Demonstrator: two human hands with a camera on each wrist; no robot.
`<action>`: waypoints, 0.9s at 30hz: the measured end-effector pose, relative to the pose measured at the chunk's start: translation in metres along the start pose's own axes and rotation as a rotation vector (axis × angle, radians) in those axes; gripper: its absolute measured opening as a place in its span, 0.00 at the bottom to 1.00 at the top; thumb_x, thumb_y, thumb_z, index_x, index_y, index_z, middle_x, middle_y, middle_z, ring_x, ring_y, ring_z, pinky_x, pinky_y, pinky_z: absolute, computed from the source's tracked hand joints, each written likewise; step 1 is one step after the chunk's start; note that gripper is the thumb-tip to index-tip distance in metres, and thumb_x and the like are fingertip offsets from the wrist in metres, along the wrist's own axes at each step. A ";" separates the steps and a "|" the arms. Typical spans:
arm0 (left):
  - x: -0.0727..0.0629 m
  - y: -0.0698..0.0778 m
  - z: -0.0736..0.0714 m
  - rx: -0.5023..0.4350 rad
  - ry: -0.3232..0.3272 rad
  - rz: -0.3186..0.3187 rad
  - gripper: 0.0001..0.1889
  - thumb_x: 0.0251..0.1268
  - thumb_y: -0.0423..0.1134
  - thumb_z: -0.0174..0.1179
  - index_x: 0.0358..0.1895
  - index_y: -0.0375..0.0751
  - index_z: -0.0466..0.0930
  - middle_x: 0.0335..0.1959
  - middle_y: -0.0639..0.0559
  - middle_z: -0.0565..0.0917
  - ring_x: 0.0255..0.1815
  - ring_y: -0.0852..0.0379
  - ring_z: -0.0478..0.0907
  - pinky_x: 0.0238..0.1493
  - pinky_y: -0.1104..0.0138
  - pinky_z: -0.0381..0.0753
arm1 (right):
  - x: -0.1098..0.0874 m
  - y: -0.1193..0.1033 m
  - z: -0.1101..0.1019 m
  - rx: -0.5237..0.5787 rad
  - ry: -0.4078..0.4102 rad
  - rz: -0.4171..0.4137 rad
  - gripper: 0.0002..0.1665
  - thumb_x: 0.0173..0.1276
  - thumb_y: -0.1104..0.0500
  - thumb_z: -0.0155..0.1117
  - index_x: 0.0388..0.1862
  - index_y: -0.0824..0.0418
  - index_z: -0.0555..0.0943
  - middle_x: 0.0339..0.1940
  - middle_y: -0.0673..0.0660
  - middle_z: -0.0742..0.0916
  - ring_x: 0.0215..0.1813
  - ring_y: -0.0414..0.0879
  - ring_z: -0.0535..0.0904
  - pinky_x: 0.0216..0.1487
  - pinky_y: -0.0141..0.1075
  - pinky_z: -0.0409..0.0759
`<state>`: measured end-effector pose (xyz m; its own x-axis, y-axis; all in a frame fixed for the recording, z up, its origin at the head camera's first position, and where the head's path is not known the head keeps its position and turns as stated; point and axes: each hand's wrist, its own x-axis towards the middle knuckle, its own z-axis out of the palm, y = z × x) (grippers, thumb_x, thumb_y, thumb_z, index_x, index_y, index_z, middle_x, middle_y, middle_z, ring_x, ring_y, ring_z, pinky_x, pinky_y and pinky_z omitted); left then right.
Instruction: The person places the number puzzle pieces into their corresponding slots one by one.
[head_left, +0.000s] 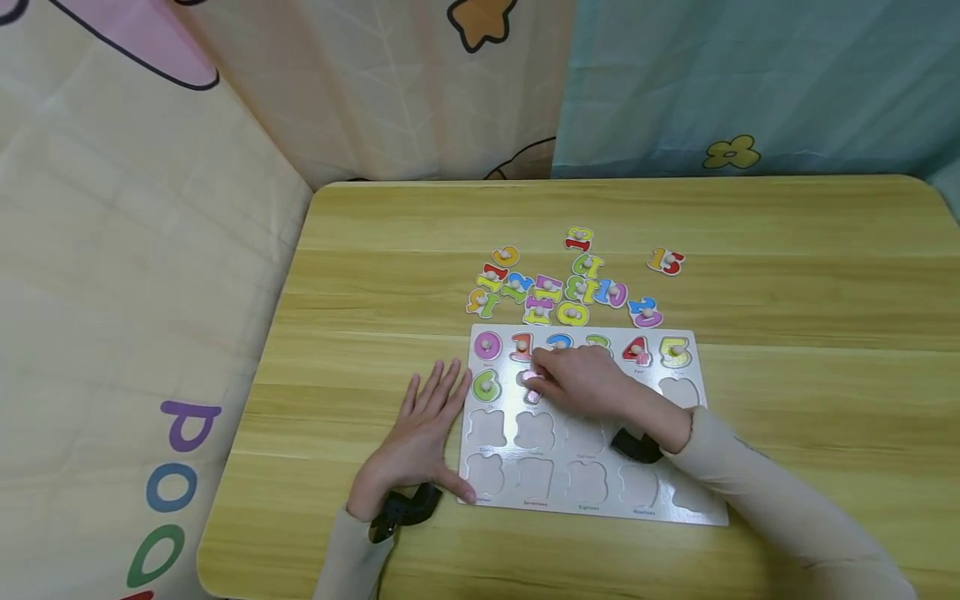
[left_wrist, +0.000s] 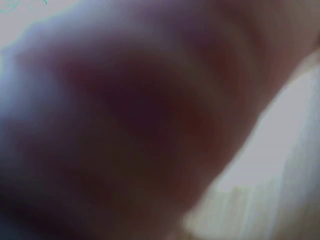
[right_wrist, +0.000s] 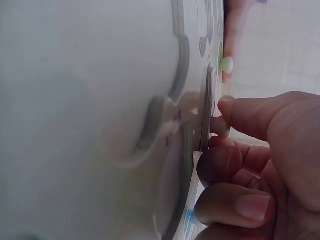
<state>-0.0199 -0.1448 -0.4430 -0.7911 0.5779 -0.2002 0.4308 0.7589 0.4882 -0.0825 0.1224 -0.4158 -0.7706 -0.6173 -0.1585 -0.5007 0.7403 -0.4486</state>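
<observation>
A white number puzzle board (head_left: 600, 510) lies on the wooden table. My right hand (head_left: 588, 382) is over its second row, thumb and index finger pinching the knob of a pink number 7 puzzle piece (head_left: 532, 395). In the right wrist view, the edge of that piece (right_wrist: 206, 112) stands close over the board's surface. My left hand (head_left: 423, 442) is spread flat along the board's left side, thumb on the lower left corner. Pieces 0 (head_left: 487, 346), 1 (head_left: 522, 347), 4 (head_left: 637, 351), 5 (head_left: 676, 352) and 6 (head_left: 486, 386) sit in their recesses; my right hand partly covers 2 and 3.
Several loose number pieces cluster beyond the board's top edge, among them a 10 (head_left: 611, 292) and a 20 (head_left: 646, 312). A 15 (head_left: 666, 262) lies apart to the right. Printed curtains (head_left: 420, 92) hang behind the table (head_left: 825, 333). The left wrist view is blurred.
</observation>
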 end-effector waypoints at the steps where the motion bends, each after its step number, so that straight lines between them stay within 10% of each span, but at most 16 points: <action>1: 0.000 0.000 0.000 0.001 0.000 0.000 0.81 0.15 0.71 0.74 0.76 0.39 0.34 0.76 0.44 0.31 0.74 0.47 0.21 0.68 0.50 0.20 | 0.001 0.000 0.000 0.006 -0.007 -0.001 0.17 0.69 0.45 0.59 0.26 0.52 0.69 0.15 0.46 0.69 0.19 0.41 0.65 0.21 0.34 0.58; 27: 0.000 0.001 -0.001 -0.005 0.006 0.004 0.80 0.15 0.70 0.75 0.76 0.38 0.35 0.76 0.43 0.32 0.74 0.46 0.22 0.68 0.50 0.20 | 0.006 -0.003 0.000 0.013 -0.081 0.052 0.14 0.66 0.46 0.62 0.30 0.51 0.72 0.16 0.48 0.70 0.22 0.42 0.68 0.23 0.35 0.59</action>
<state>-0.0193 -0.1442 -0.4418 -0.7921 0.5789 -0.1935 0.4317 0.7554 0.4929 -0.0855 0.1170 -0.4157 -0.7610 -0.5978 -0.2520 -0.4552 0.7688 -0.4492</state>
